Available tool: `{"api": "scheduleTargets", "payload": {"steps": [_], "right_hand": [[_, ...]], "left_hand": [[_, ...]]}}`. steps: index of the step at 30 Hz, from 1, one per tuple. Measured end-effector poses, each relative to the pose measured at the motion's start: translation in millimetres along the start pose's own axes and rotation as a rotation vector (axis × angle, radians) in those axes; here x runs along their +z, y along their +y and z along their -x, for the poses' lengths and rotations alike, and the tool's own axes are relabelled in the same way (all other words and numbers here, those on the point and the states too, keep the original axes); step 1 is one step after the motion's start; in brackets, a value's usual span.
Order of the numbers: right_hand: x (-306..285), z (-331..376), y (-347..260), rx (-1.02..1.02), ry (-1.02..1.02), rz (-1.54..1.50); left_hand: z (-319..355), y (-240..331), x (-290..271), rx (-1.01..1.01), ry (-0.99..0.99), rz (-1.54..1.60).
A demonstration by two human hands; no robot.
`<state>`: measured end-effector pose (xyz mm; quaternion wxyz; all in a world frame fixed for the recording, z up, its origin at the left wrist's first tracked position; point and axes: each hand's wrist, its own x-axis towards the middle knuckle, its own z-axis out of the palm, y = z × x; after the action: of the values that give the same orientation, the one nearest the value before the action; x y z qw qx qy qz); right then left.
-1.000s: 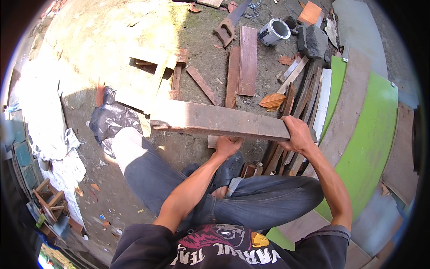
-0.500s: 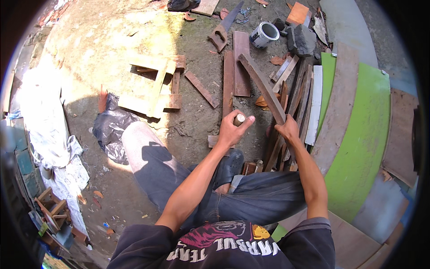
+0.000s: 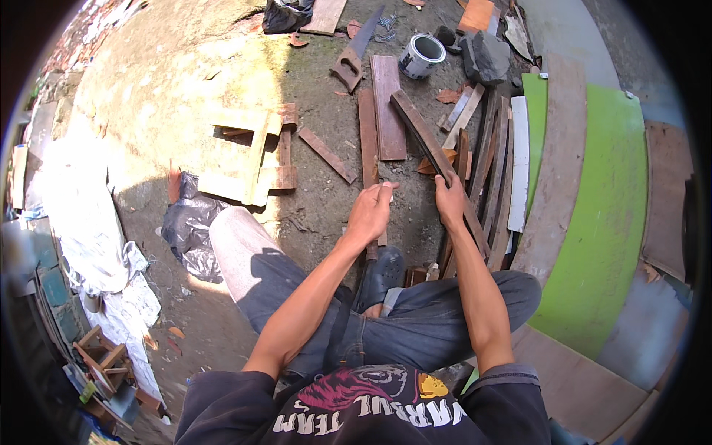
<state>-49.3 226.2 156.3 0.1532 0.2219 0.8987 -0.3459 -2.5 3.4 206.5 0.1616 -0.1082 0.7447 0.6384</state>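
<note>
My right hand grips a long dark wooden plank near its lower end. The plank points away from me, up and to the left, over a pile of boards. My left hand is just left of the plank and apart from it, with its fingers closed around a small white object that I cannot identify. Both forearms reach out over my crossed legs in dark jeans. A black shoe shows below my hands.
Several planks lie right of my hands beside a curved green board. Ahead on the dirt are a hand saw, an open paint can, a grey stone and a pale wooden frame. A black plastic bag lies left.
The plank was held crosswise in both hands. It has swung to point away from me, held by my right hand alone. My left hand let go and now holds a small white object.
</note>
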Motion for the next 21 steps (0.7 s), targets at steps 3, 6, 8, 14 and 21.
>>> {"api": "scheduleTargets", "payload": {"steps": [3, 6, 8, 14, 21], "right_hand": [[25, 40, -55, -0.110, -0.252, -0.708], [59, 92, -92, -0.133, -0.296, -0.876], [71, 101, -97, -0.166, -0.178, -0.787], [73, 98, -97, -0.015, -0.256, -0.840], [69, 100, -111, -0.015, -0.251, -0.697]], "left_hand": [[4, -4, -10, 0.197, 0.066, -0.446], [-3, -16, -16, 0.347, 0.083, -0.585], [-5, -12, -23, 0.487, 0.110, -0.691], [-107, -58, -30, 0.060, 0.244, -0.288], [-224, -99, 24, 0.069, 0.416, -0.757]]}}
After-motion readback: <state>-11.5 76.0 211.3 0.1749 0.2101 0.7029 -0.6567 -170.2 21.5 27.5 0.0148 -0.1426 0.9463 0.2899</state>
